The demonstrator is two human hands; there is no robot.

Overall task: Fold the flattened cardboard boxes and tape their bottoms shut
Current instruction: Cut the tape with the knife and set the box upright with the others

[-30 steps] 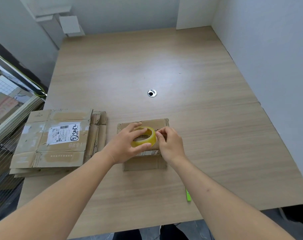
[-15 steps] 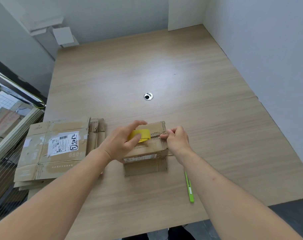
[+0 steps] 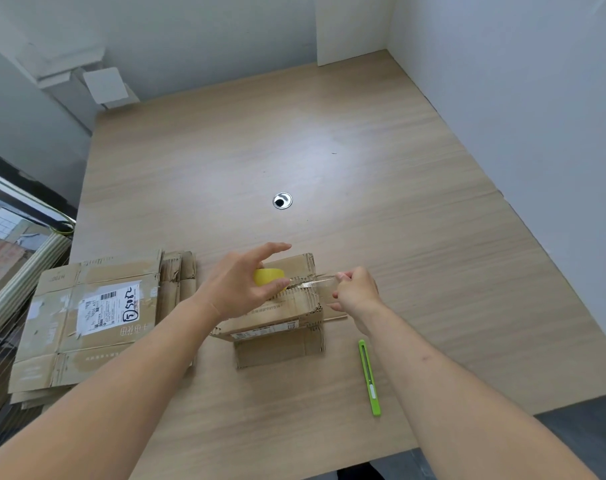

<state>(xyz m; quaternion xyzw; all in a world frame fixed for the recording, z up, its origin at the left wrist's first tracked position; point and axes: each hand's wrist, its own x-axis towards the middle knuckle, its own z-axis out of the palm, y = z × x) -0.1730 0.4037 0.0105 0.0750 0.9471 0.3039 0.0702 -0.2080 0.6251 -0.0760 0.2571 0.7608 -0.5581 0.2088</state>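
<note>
A small folded cardboard box [image 3: 287,317] stands bottom-up near the table's front middle, its flaps closed along a seam. My left hand [image 3: 240,284] holds a yellow tape roll [image 3: 269,278] over the box's left part. My right hand [image 3: 355,289] pinches the free end of a clear tape strip [image 3: 315,282], stretched from the roll across the seam to the box's right edge. A stack of flattened cardboard boxes [image 3: 86,317] lies at the left, the top one bearing a white shipping label.
A green utility knife [image 3: 369,375] lies on the wooden table [image 3: 363,220] to the right of the box, under my right forearm. A round metal cable grommet [image 3: 282,200] sits mid-table. White walls bound the right and back; a metal rack stands off the left edge.
The roll moved from above the box's middle to its left part. My right hand pulled the tape end rightwards, past the box's right edge, drawing out a strip.
</note>
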